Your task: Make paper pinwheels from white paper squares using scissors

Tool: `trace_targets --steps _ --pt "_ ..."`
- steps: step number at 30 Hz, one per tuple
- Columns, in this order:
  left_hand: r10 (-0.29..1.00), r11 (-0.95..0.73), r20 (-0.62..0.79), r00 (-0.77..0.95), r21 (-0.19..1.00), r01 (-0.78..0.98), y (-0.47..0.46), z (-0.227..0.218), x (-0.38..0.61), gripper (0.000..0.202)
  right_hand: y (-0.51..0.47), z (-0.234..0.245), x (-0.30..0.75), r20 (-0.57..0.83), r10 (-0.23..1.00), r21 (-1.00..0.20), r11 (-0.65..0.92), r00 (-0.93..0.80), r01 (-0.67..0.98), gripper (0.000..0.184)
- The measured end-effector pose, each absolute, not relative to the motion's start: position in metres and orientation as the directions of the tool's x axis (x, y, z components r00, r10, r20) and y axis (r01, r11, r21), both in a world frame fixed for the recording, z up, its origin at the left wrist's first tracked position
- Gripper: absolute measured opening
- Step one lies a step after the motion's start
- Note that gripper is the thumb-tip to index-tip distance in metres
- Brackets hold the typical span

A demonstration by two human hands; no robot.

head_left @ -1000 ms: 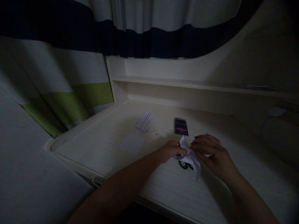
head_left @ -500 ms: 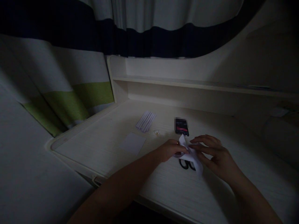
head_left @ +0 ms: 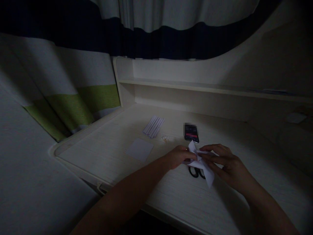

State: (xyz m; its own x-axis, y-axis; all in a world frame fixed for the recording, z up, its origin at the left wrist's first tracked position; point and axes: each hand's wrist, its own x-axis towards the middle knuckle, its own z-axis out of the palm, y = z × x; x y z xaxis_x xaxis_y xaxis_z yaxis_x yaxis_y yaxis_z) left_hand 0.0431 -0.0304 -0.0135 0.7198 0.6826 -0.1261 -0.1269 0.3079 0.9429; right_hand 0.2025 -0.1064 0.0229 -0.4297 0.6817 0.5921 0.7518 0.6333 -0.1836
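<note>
Both of my hands work a white sheet of paper (head_left: 204,166) just above the pale desk (head_left: 117,143). My left hand (head_left: 179,157) pinches the paper's left part between thumb and fingers. My right hand (head_left: 223,163) grips the right part, its fingers bent over the fold. One corner of the paper sticks up between the hands and another hangs down toward me. Black-handled scissors (head_left: 197,172) lie on the desk right under the paper, partly hidden by it.
A dark phone (head_left: 191,133) with a lit screen lies behind my hands. To the left are a square white sheet (head_left: 140,149), a stack of narrow paper strips (head_left: 153,126) and a small crumpled scrap (head_left: 165,138). A low shelf (head_left: 195,86) and a striped curtain (head_left: 73,98) border the desk.
My hands stay in place on the paper. The right fingers have shifted over the fold and the paper's lower corner has swung slightly to the right.
</note>
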Motion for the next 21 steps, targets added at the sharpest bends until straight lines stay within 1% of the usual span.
trace_targets --steps 3,7,11,17,21 --pt "0.675 0.332 -0.155 0.722 0.937 -0.108 -0.0318 -0.0096 0.0424 0.009 -0.1075 0.0232 0.2022 0.561 0.709 -0.211 0.622 -0.428 0.754 0.024" --pt "0.657 0.339 -0.133 0.742 0.932 -0.133 -0.0306 -0.0116 0.0426 0.009 -0.1077 0.0233 0.2016 0.532 0.731 -0.248 0.617 -0.427 0.747 0.026" --pt "0.651 0.349 -0.154 0.743 0.930 -0.113 -0.0307 -0.0106 0.0424 0.008 -0.1077 0.0250 0.2013 0.548 0.725 -0.279 0.629 -0.417 0.726 0.027" --pt "0.651 0.347 -0.175 0.739 0.934 -0.084 -0.0335 -0.0034 0.0408 0.008 -0.1065 0.0253 0.2040 0.563 0.748 -0.371 0.608 -0.351 0.702 0.024" --pt "0.655 0.326 -0.173 0.736 0.943 -0.069 -0.0319 -0.0071 0.0408 0.009 -0.1044 0.0234 0.2056 0.611 0.731 -0.344 0.591 -0.304 0.730 0.019"
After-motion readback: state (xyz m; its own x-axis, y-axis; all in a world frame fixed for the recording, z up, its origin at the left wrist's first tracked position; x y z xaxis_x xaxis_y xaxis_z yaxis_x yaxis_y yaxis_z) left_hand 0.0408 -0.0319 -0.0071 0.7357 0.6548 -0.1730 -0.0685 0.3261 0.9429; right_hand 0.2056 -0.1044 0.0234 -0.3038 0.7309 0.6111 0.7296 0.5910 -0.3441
